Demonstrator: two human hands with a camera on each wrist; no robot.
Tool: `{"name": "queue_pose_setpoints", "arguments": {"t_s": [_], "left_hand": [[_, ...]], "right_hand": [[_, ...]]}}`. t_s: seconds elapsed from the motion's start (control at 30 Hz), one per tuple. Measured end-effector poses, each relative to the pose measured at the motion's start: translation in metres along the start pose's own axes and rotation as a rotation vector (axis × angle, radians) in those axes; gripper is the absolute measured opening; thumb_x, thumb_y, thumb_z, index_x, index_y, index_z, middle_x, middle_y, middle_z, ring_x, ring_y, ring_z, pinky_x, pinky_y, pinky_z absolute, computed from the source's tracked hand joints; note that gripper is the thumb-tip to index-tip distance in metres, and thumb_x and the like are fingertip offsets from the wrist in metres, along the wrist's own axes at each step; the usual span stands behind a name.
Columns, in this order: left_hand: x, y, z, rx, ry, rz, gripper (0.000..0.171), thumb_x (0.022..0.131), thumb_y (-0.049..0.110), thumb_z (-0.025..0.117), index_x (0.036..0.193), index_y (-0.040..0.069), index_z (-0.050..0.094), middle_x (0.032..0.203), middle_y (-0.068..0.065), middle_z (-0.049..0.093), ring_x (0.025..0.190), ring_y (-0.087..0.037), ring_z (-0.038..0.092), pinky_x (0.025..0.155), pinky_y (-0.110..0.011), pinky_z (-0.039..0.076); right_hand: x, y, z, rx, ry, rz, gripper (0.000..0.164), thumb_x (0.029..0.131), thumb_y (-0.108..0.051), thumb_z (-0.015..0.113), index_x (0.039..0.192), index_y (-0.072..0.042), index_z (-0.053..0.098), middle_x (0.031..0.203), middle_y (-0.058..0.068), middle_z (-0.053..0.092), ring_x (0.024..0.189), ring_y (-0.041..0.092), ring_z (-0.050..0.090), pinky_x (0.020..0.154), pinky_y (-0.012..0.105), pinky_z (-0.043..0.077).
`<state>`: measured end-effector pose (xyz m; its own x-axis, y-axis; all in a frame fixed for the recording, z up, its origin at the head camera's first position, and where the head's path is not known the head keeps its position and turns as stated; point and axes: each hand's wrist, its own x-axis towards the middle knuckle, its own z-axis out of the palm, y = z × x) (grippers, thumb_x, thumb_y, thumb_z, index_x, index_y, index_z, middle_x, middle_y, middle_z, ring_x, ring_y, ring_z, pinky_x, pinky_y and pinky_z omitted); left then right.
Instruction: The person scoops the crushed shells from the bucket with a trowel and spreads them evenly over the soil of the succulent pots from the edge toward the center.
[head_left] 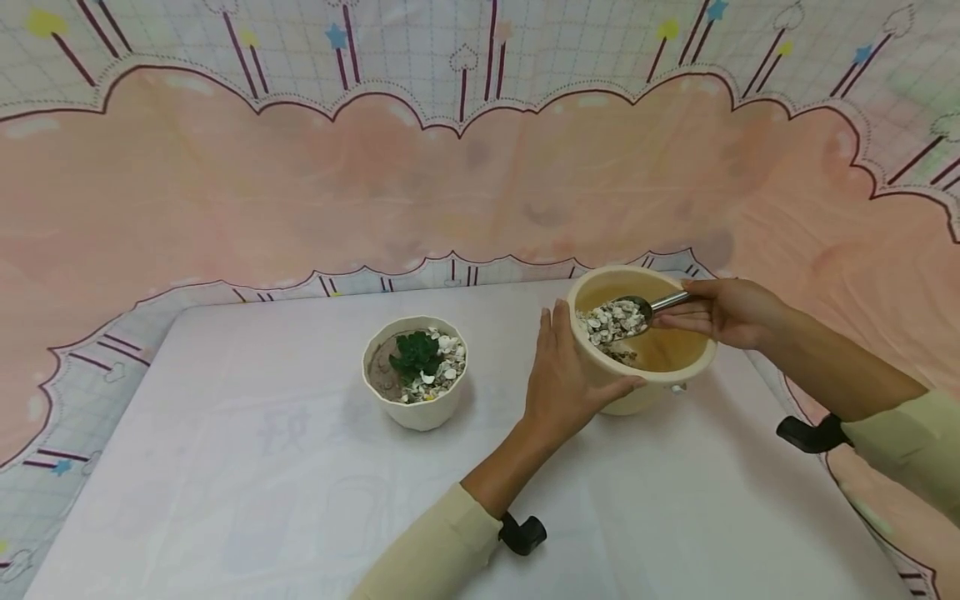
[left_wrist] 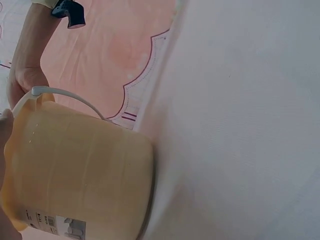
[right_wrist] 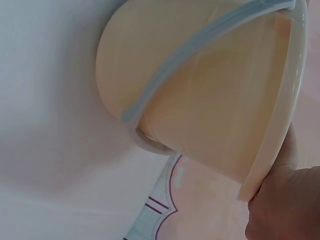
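A cream plastic bucket (head_left: pixel 633 404) stands at the right of the white table, loose whitish chips in its bottom. The left hand (head_left: pixel 562 379) presses against its near left wall, fingers straight, thumb along the rim. Over the bucket's mouth, the right hand (head_left: pixel 723 312) grips the handle of a metal scoop (head_left: pixel 663 302). Whitish, flaky chips (head_left: pixel 617 321) heap the scoop's bowl. The bucket (left_wrist: pixel 85 165) fills the left wrist view's lower left. In the right wrist view the right hand (right_wrist: pixel 285 205) is at the bucket's rim (right_wrist: pixel 275 140); the scoop is hidden there.
Left of the bucket stands a white pot (head_left: pixel 420 414) with a green succulent (head_left: pixel 416 356), brown soil on one side and whitish chips on the other. The bucket's grey carrying handle (right_wrist: pixel 190 47) hangs down its side. Patterned cloth (head_left: pixel 450 192) rises behind the table (head_left: pixel 262 500).
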<state>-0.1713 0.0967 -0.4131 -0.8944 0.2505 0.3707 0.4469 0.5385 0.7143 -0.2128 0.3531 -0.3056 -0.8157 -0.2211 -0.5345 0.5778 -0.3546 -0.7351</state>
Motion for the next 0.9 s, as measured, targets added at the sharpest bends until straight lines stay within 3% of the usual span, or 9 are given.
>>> {"name": "queue_pose_setpoints", "arguments": {"t_s": [0.2, 0.5, 0.67, 0.9], "left_hand": [[-0.004, 0.0, -0.003, -0.038, -0.008, 0.009, 0.138, 0.073, 0.06, 0.093, 0.168, 0.005, 0.009, 0.168, -0.022, 0.026, 0.156, -0.043, 0.021, 0.112, -0.055, 0.043], [-0.02, 0.002, -0.025, -0.15, -0.04, -0.065, 0.122, 0.086, 0.05, 0.086, 0.169, 0.006, 0.009, 0.174, -0.015, 0.015, 0.16, -0.029, 0.01, 0.117, -0.057, 0.034], [-0.041, 0.001, -0.049, -0.158, -0.013, -0.008, 0.105, 0.096, 0.041, 0.077, 0.169, 0.008, 0.009, 0.174, -0.013, 0.014, 0.16, -0.026, 0.01, 0.122, -0.053, 0.027], [-0.072, -0.003, -0.082, -0.128, 0.079, 0.116, 0.095, 0.096, 0.028, 0.078, 0.168, 0.007, 0.019, 0.173, -0.005, 0.022, 0.16, -0.026, 0.014, 0.122, -0.053, 0.027]], "right_hand": [[-0.002, 0.001, -0.009, 0.081, -0.033, -0.019, 0.035, 0.116, -0.014, 0.037, 0.11, 0.008, 0.064, 0.105, 0.036, 0.071, 0.098, 0.045, 0.074, 0.095, 0.043, 0.056], [-0.006, 0.001, -0.028, 0.251, -0.059, -0.05, 0.03, 0.114, -0.01, 0.038, 0.106, 0.006, 0.062, 0.105, 0.041, 0.067, 0.096, 0.051, 0.073, 0.094, 0.043, 0.056], [-0.01, 0.005, -0.039, 0.368, -0.104, -0.059, 0.032, 0.114, -0.01, 0.04, 0.107, 0.011, 0.062, 0.107, 0.044, 0.065, 0.098, 0.053, 0.071, 0.097, 0.044, 0.055], [-0.018, 0.012, -0.047, 0.45, -0.089, -0.079, 0.028, 0.114, -0.013, 0.04, 0.104, 0.005, 0.06, 0.108, 0.041, 0.068, 0.099, 0.053, 0.071, 0.098, 0.044, 0.053]]}}
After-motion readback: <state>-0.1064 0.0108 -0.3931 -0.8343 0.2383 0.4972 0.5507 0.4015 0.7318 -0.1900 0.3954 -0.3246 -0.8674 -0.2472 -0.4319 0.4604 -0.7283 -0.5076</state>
